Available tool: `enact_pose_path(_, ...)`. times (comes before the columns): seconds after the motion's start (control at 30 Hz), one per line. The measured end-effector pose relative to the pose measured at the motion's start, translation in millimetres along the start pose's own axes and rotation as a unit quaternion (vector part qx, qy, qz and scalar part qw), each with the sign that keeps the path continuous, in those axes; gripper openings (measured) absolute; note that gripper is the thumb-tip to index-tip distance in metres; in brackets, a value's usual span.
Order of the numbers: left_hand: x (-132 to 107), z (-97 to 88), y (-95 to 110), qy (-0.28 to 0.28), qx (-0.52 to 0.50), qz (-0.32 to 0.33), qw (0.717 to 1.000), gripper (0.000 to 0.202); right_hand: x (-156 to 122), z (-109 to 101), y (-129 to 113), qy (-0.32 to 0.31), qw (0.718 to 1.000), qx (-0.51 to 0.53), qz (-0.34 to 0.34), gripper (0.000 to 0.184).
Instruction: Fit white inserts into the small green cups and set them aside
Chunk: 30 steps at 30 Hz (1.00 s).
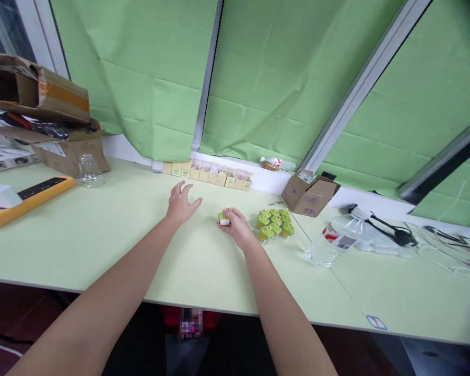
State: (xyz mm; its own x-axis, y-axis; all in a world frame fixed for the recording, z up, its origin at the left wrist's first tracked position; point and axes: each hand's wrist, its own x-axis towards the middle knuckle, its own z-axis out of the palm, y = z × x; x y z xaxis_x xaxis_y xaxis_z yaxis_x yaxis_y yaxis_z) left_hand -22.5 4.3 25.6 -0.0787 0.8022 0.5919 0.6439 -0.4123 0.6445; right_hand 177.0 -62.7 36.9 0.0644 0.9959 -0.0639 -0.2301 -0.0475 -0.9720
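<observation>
My left hand [180, 204] is over the table with thumb and fingers spread. A small clear round piece [191, 200], perhaps a little jar, shows in the gap between thumb and fingers; I cannot tell whether they touch it. My right hand [237, 228] is closed on a green cap [221, 216] with a white lower part, held just above the tabletop. To its right stands a cluster of several small clear jars with green lids [274, 224], each lid bearing a yellowish loop.
Small cream boxes [213, 175] line the wall. A large water bottle [337, 237] and a brown carton [309, 193] stand right, with cables [446, 245] beyond. Left are a clear container [89, 171], cardboard boxes [62, 99] and a yellow-edged device [47, 196]. A small bottle [280, 164] lies behind.
</observation>
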Motion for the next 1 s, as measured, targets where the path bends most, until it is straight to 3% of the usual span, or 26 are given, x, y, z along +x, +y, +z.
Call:
enact_pose_path(0.07,1,1.4,-14,-0.079,0.026,-0.032,0.996,0.066,3,-2,2,0.033,0.999,0.007,0.005,0.020)
enact_pose_path(0.17,-4,8.5,-21,-0.174,-0.006,-0.009,0.985,0.054,7,-5,3,0.069,0.997,-0.018,-0.013,0.019)
enact_pose_path(0.27,-14,15.5,-6,-0.227,-0.079,0.015,0.971,0.057,8,-6,2,0.078,0.991,-0.057,-0.088,0.023)
enact_pose_path(0.4,-31,21.2,25,-0.331,-0.208,0.041,0.919,0.073,7,-5,-2,0.069,0.972,-0.098,-0.200,0.027)
enact_pose_path(0.5,-38,24.2,36,-0.343,-0.251,0.033,0.904,0.072,5,-3,-2,0.055,0.963,-0.140,-0.222,0.027)
enact_pose_path(0.67,-37,23.5,37,-0.331,-0.276,0.022,0.902,0.066,3,-4,1,0.009,0.945,-0.230,-0.234,0.025)
enact_pose_path(0.9,-36,18.1,39,-0.349,-0.273,0.035,0.896,0.057,-2,-8,2,-0.034,0.898,-0.358,-0.254,0.018)
enact_pose_path(1.0,-37,17.5,41,-0.350,-0.282,0.032,0.893,0.054,-1,-9,3,-0.038,0.901,-0.365,-0.231,0.016)
